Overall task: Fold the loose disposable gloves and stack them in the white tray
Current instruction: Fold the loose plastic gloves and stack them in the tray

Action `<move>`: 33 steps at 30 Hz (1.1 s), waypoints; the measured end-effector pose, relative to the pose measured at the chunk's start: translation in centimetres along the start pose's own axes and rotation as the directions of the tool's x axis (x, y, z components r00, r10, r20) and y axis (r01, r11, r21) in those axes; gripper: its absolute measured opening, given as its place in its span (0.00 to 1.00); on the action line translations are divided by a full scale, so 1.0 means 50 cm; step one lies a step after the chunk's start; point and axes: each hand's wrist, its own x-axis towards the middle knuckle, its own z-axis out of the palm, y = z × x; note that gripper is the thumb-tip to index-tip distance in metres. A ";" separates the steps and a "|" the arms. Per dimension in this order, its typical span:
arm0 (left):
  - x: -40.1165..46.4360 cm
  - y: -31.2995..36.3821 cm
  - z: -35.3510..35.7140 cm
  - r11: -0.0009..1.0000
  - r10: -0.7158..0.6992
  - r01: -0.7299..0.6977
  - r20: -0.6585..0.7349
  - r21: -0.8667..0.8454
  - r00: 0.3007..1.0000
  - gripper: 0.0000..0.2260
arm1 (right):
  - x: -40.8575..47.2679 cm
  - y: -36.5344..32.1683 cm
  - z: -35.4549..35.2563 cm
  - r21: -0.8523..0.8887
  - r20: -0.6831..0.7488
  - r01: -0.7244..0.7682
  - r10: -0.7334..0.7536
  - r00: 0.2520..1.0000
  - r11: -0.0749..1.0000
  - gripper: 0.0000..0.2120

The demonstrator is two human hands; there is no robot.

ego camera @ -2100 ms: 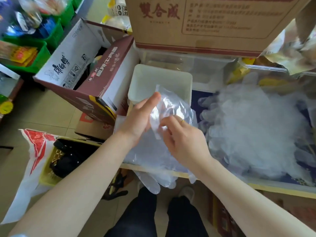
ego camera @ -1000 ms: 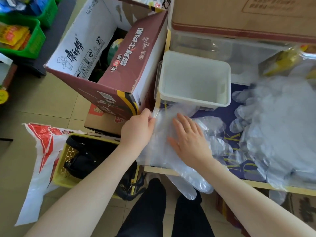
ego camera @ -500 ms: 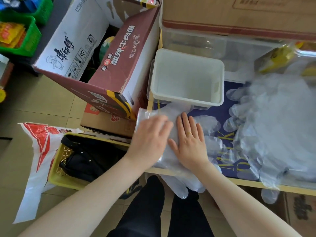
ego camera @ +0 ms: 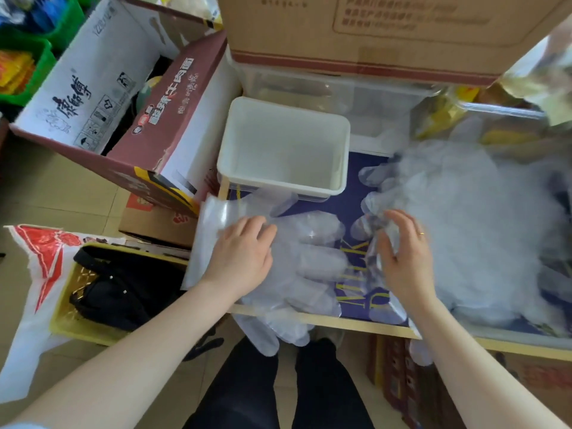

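Cardboard boxes crowd the tabletop, where the white tray sits with no gloves visible inside. Left hand presses flat, grip released, on a spread glove; right hand pinches film at the loose pile. Gloves look feather-light, limp and slippery: likely best taken at the cuff.

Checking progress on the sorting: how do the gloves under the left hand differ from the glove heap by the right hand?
The flat gloves lie spread in a thin layer, fingers plainly outlined; the heap is a thick jumbled mound. The left hand presses the flat gloves; the right hand pinches a glove at the heap's edge. The flat gloves overhang the front table edge, below the tray. Both are clear plastic.
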 end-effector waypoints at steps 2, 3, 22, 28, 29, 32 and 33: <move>0.013 0.037 -0.002 0.997 0.024 -0.025 -0.020 -0.075 1.000 0.14 | 0.025 0.054 -0.034 -0.104 -0.091 -0.121 0.111 0.990 0.987 0.18; 0.021 0.058 -0.002 0.993 0.039 -0.041 -0.023 -0.108 0.999 0.15 | 0.037 0.080 -0.048 -0.178 -0.116 -0.212 0.194 0.974 0.961 0.19; 0.230 0.378 -0.032 0.521 -0.146 0.229 0.178 -0.822 0.973 0.25 | 0.050 0.113 -0.165 -0.209 -0.132 0.283 -0.314 0.940 0.936 0.12; 0.229 0.370 -0.031 0.196 -0.205 0.202 0.161 -0.960 0.965 0.05 | 0.047 0.111 -0.158 0.058 -0.062 0.190 -0.186 0.981 0.980 0.14; 0.229 0.366 -0.032 0.210 -0.206 0.189 0.146 -0.959 0.968 0.07 | 0.050 0.115 -0.157 0.183 -0.017 0.048 -0.046 0.999 0.982 0.17; 0.230 0.355 -0.040 0.181 -0.193 0.183 0.148 -0.966 0.970 0.09 | 0.064 0.136 -0.149 0.401 0.166 -0.389 0.352 0.921 0.829 0.27; 0.232 0.352 -0.040 0.154 -0.184 0.188 0.159 -0.970 0.970 0.09 | 0.070 0.145 -0.146 0.457 0.231 -0.482 0.423 0.876 0.748 0.29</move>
